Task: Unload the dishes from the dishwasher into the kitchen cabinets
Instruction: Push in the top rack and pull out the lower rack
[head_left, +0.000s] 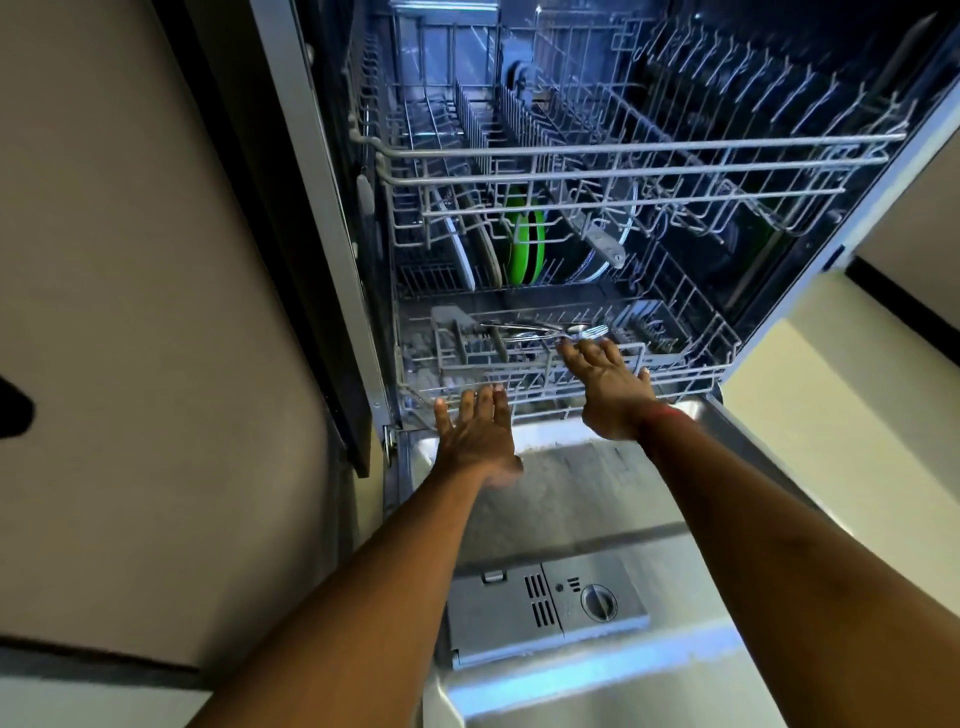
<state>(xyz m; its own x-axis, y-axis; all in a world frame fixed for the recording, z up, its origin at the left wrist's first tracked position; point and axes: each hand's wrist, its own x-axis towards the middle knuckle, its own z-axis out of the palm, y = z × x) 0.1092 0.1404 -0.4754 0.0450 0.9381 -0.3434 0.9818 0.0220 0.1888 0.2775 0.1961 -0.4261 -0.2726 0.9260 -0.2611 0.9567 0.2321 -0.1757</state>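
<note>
Head view: shows cutlery (545, 330) lying flat across the cutlery basket (467, 348) at the front of the lower rack (691, 379), long axis left to right. Puts the right hand (610, 387) nearer, fingers (571, 358) straight and spread, tips just beside the fork end, gripping nothing. Has the left hand (475, 431) flat and empty at the rack's front rim. Finds green plates (527, 244) upright behind.

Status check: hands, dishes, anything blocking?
Both open: left hand at front rim of grey wire lower rack, right hand over silver cutlery. Green plates racked behind. Nothing blocking.
</note>
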